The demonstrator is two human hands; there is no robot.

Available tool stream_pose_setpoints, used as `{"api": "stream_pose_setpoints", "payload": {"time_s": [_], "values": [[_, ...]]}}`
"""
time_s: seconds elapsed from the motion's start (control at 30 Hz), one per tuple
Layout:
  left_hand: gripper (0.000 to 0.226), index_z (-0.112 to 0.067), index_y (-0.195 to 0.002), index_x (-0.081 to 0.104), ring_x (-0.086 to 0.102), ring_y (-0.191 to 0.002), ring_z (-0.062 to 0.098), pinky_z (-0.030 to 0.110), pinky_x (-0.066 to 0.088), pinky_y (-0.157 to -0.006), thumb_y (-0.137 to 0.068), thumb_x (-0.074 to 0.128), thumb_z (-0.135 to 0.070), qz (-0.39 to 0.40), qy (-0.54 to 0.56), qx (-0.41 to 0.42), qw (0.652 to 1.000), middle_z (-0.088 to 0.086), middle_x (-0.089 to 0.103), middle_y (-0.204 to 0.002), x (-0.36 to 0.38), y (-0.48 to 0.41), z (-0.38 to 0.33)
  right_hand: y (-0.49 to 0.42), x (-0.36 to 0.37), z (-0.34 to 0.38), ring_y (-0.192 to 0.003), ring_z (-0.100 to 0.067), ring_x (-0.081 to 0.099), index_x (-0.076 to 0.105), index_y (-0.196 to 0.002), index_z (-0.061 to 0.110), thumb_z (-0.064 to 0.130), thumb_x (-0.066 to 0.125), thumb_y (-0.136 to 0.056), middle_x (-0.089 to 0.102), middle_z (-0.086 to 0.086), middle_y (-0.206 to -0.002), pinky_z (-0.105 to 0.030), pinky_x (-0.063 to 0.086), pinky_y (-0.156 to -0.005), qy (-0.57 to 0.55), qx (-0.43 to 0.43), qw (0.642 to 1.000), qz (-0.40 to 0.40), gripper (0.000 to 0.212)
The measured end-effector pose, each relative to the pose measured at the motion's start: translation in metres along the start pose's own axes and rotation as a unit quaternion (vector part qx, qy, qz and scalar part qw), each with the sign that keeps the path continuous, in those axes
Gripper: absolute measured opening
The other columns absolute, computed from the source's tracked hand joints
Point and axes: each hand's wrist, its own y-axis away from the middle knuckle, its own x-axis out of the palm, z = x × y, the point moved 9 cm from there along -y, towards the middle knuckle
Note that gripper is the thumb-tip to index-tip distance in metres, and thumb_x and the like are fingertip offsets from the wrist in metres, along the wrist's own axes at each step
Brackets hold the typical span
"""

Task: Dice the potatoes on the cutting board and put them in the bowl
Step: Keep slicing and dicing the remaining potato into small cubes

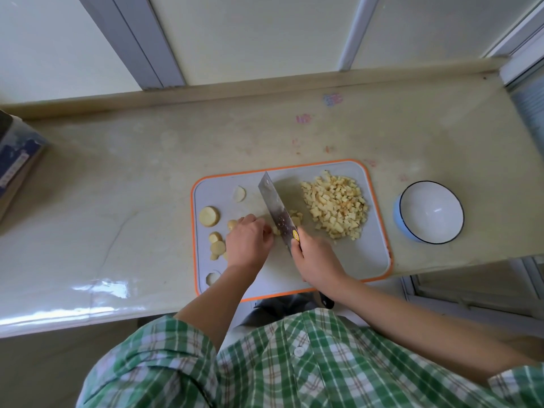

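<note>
A grey cutting board [353,260] with an orange rim lies on the counter. A heap of diced potato [335,206] covers its far right part. Round potato slices [209,214] lie along its left side. My right hand [315,257] grips the handle of a cleaver [275,206], whose blade stands edge-down across the middle of the board. My left hand [248,241] presses on potato pieces just left of the blade, with its fingers curled over them. A few fresh cubes [295,216] lie to the right of the blade. The white bowl [430,212] with a blue outside stands empty right of the board.
The beige counter [132,201] ends in a raised ledge at the back, below a window. A blue-grey box [17,163] sits at the far left edge. The counter's front edge runs just below the board.
</note>
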Motion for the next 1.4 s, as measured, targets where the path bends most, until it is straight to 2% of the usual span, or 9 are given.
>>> {"api": "stream_pose_setpoints", "payload": {"time_s": [0.07,0.17,0.33,0.6,0.9,0.97,1.07,1.23,1.4], "values": [[0.015,-0.017,-0.088,0.068,0.055,-0.09,0.023,0.029,0.035,-0.059,-0.083,0.064,-0.031,0.0,0.005,-0.004,1.0,0.001,0.06,-0.089,0.001,0.0,-0.001,0.0,-0.002,-0.001,-0.058,-0.03,0.054,0.049,-0.103,0.009,0.023,0.037,-0.101,0.054,-0.011,-0.064,-0.042,0.041,-0.053,0.018,-0.007,1.0,-0.005,0.018],[0.02,-0.017,-0.09,0.067,0.054,-0.094,0.022,0.029,0.035,-0.06,-0.082,0.067,-0.036,0.008,-0.006,-0.004,1.0,0.001,0.06,-0.092,0.006,-0.003,-0.004,0.001,-0.007,-0.004,-0.054,-0.028,0.053,0.049,-0.099,0.01,0.022,0.038,-0.1,0.054,-0.01,-0.061,-0.043,0.042,-0.051,0.014,-0.008,1.0,-0.01,0.016],[0.015,-0.013,-0.095,0.066,0.055,-0.094,0.026,0.031,0.032,-0.06,-0.083,0.062,-0.021,0.014,-0.03,0.036,0.999,0.005,0.06,-0.094,0.007,-0.007,-0.013,0.004,-0.008,-0.006,-0.046,-0.02,0.039,0.037,-0.085,0.016,0.021,0.04,-0.1,0.042,-0.003,-0.054,-0.034,0.027,-0.047,0.009,-0.013,1.0,-0.008,0.016],[0.012,-0.013,-0.086,0.067,0.055,-0.086,0.026,0.031,0.038,-0.054,-0.082,0.065,-0.024,-0.016,-0.012,0.019,1.0,0.004,0.06,-0.085,0.002,-0.002,0.001,0.003,0.002,0.003,-0.054,-0.024,0.044,0.037,-0.088,0.016,0.022,0.038,-0.101,0.045,-0.004,-0.06,-0.035,0.029,-0.052,0.016,-0.016,1.0,0.005,0.015],[0.012,-0.016,-0.089,0.07,0.054,-0.089,0.025,0.033,0.041,-0.058,-0.086,0.064,-0.027,-0.007,-0.009,0.021,1.0,0.003,0.061,-0.087,0.003,-0.003,-0.004,0.001,0.006,0.003,-0.061,-0.024,0.047,0.049,-0.11,0.006,0.022,0.035,-0.102,0.047,-0.004,-0.068,-0.033,0.031,-0.055,0.019,0.004,1.0,-0.007,0.023],[0.012,-0.017,-0.09,0.07,0.054,-0.09,0.024,0.032,0.041,-0.058,-0.086,0.064,-0.026,-0.004,0.001,0.024,1.0,0.002,0.061,-0.088,0.003,-0.003,-0.002,0.0,0.001,-0.004,-0.06,-0.03,0.055,0.05,-0.107,0.005,0.021,0.036,-0.102,0.051,-0.009,-0.065,-0.038,0.037,-0.052,-0.016,0.023,0.999,-0.019,0.022],[0.011,-0.016,-0.089,0.068,0.054,-0.088,0.024,0.031,0.038,-0.055,-0.084,0.065,-0.025,-0.014,0.015,0.028,0.999,0.002,0.06,-0.084,-0.002,-0.001,0.002,0.0,-0.007,-0.01,-0.055,-0.033,0.062,0.045,-0.09,0.01,0.021,0.037,-0.101,0.056,-0.014,-0.061,-0.046,0.048,-0.053,-0.065,0.045,0.997,-0.021,0.017],[0.012,-0.012,-0.095,0.064,0.057,-0.088,0.027,0.038,0.045,-0.058,-0.085,0.061,-0.017,-0.048,0.017,0.001,0.999,0.006,0.063,-0.084,-0.013,0.002,0.015,0.007,0.001,0.008,-0.043,-0.025,0.06,0.045,-0.09,0.007,0.02,0.036,-0.101,0.053,-0.008,-0.053,-0.039,0.049,-0.048,-0.107,0.032,0.993,0.024,0.02],[0.014,-0.013,-0.101,0.063,0.055,-0.094,0.025,0.033,0.036,-0.059,-0.089,0.056,-0.016,-0.043,0.011,-0.007,0.999,0.006,0.063,-0.092,-0.015,0.006,0.015,0.008,0.0,-0.011,-0.048,-0.027,0.062,0.047,-0.094,0.007,0.021,0.034,-0.102,0.058,-0.012,-0.062,-0.037,0.047,-0.046,-0.097,0.062,0.993,0.027,0.021]]}}
